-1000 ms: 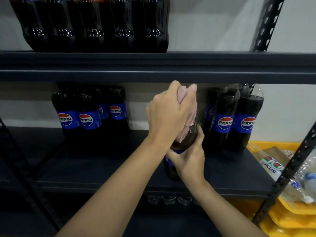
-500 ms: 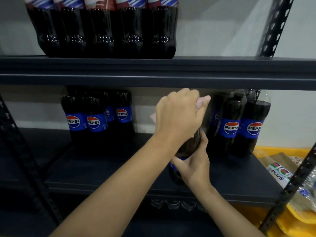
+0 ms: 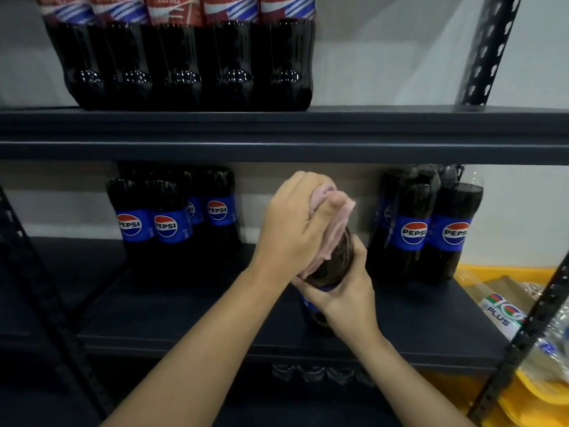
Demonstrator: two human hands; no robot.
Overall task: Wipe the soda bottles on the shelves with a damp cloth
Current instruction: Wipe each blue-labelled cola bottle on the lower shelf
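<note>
We are mid-wipe on one bottle (image 3: 331,266) standing on the shelf (image 3: 191,318). Our right hand (image 3: 345,298) clamps its body, fingers wrapped round the label; our left hand (image 3: 295,229) is closed on the cloth (image 3: 334,229), pressed over the neck. Next, we judge, comes dragging the cloth down toward the right fingers. The cap is hidden under the cloth.

"PEPSI" reads on the blue labels of the left bottles (image 3: 172,223) and the right bottles (image 3: 431,232); "PLUS" on a wrapped pack (image 3: 505,312)
</note>
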